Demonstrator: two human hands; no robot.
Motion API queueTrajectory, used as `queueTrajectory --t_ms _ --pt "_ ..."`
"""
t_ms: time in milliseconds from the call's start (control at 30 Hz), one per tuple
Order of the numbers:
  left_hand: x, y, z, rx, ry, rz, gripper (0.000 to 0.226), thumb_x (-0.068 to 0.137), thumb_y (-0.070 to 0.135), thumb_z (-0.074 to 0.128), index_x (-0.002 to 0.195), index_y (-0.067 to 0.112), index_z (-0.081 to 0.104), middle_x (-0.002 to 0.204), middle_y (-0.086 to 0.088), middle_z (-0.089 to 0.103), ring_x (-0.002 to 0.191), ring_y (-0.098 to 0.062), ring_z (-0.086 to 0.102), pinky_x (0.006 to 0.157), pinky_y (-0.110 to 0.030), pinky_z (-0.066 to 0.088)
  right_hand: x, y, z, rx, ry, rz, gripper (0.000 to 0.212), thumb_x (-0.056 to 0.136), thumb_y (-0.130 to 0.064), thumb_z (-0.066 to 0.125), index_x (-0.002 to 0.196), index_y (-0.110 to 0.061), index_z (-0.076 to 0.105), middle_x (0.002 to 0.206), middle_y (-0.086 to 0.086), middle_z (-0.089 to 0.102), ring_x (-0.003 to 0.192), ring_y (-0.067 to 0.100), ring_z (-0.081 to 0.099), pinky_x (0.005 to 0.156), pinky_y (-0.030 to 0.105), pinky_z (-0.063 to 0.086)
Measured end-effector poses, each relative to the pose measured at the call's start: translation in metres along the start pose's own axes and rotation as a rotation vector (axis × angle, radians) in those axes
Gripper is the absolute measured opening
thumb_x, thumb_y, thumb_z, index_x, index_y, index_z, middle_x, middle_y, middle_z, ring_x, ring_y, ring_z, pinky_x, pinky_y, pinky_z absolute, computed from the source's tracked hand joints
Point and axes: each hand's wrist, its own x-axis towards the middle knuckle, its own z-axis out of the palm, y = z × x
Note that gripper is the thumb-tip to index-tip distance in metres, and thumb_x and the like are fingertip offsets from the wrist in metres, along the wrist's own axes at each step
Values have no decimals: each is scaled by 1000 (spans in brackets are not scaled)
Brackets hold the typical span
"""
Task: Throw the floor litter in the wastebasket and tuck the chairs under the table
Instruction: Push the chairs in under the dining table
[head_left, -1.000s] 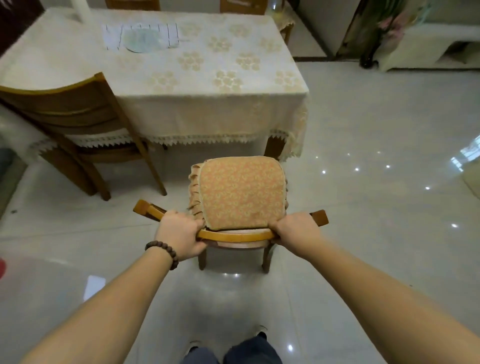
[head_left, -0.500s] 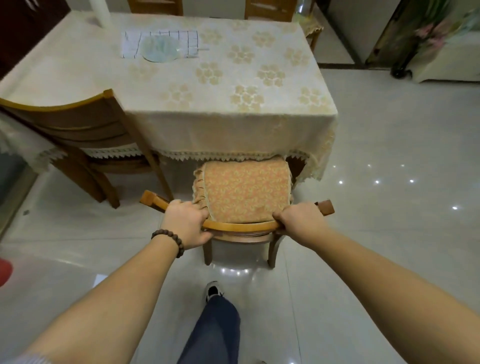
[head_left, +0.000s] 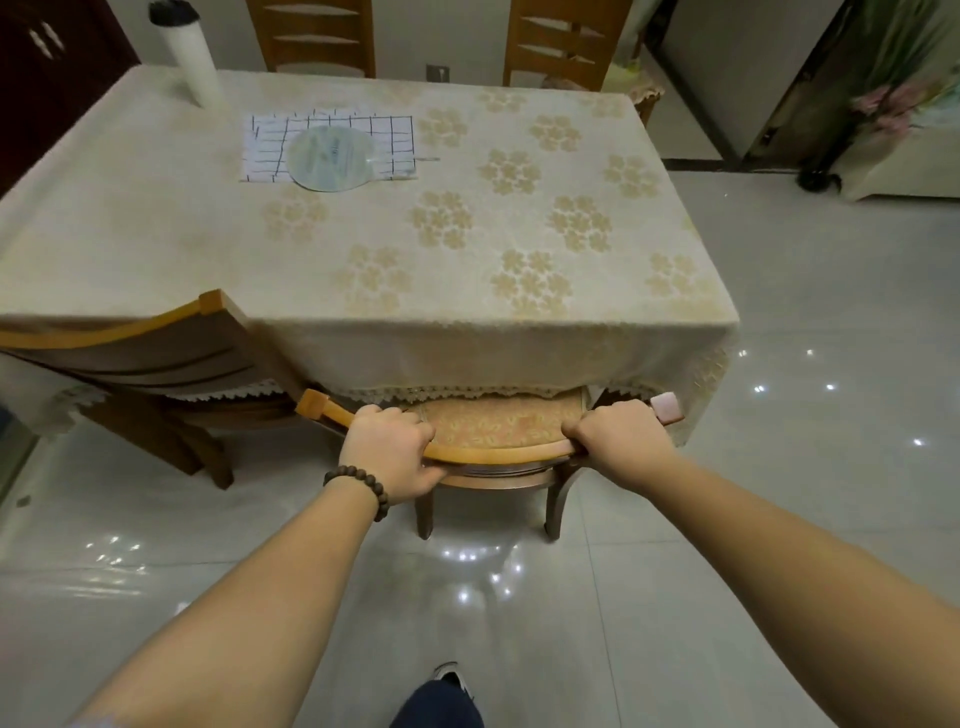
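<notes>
**Chair held by its top rail at the table's near edge**

The chair (head_left: 493, 457) stands on its legs at the near side of the table (head_left: 363, 234), its seat facing the table and most of it under the hanging tablecloth (head_left: 519, 353). Only the rear strip of the orange patterned cushion (head_left: 493, 423) shows beyond the lace hem. The curved top rail runs left to right across the view, parallel to the table's near edge; its wood is a light honey colour, with darker brown legs and seat frame below. Two rear legs rest on the floor (head_left: 779, 519).

The left hand (head_left: 389, 452), with a dark bead bracelet (head_left: 358, 486) at the wrist, wraps its fingers over the rail left of centre. The right hand (head_left: 618, 441) curls round the rail near its right end, just short of the rail's tip.

A second chair (head_left: 145, 358) stands to the left at the table's corner, angled, its seat partly under the cloth. Two more chair backs (head_left: 311, 36) rise beyond the far edge. The cream cloth bears floral motifs; on it lie a checked mat (head_left: 260, 150) with a round fan (head_left: 330, 158) on top and an upright white cylinder (head_left: 192, 57). The floor is pale glossy tile showing spots of reflected light. One shoe (head_left: 452, 675) shows at the bottom.
</notes>
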Motion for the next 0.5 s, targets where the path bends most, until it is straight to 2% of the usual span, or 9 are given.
queueTrajectory --t_ms 67,200,300,400,500 --pt "16 -7 0 -4 5 3 51 73 74 33 78 29 57 77 10 58 79 -15 56 74 -34 40 16 10 -3 -1 -15 1 9 88 -25 51 82 -24 44 78 0 60 73 26 58 54 32 30" --pt "52 -14 -1 -12 -8 2 65 66 74 17 83 29 60 79 9 60 79 -16 56 73 -35 38 43 32 -5 -14 -33 16 7 88 -23 53 94 -24 51 74 -2 53 72 25 59 53 31 31" --pt "80 -15 -3 8 -41 21 56 71 72 25 82 30 60 78 9 57 76 -15 54 71 -34 38 59 49 -3 6 -27 18 8 92 -22 47 97 -25 51 84 -1 62 75 24 60 55 32 33" --pt "105 -17 -3 50 -72 54 51 75 73 32 83 29 58 79 8 56 77 -16 53 71 -35 38 69 62 5 41 -15 32 10 94 -27 46 102 -25 51 87 -1 62 77 23 61 56 32 32" --pt "121 -28 1 91 -87 81 52 76 74 34 86 28 58 81 8 55 79 -16 53 71 -35 38 76 64 13 96 89 65 8 91 -27 51 98 -25 52 87 -1 63 81 24 60 64 33 34"
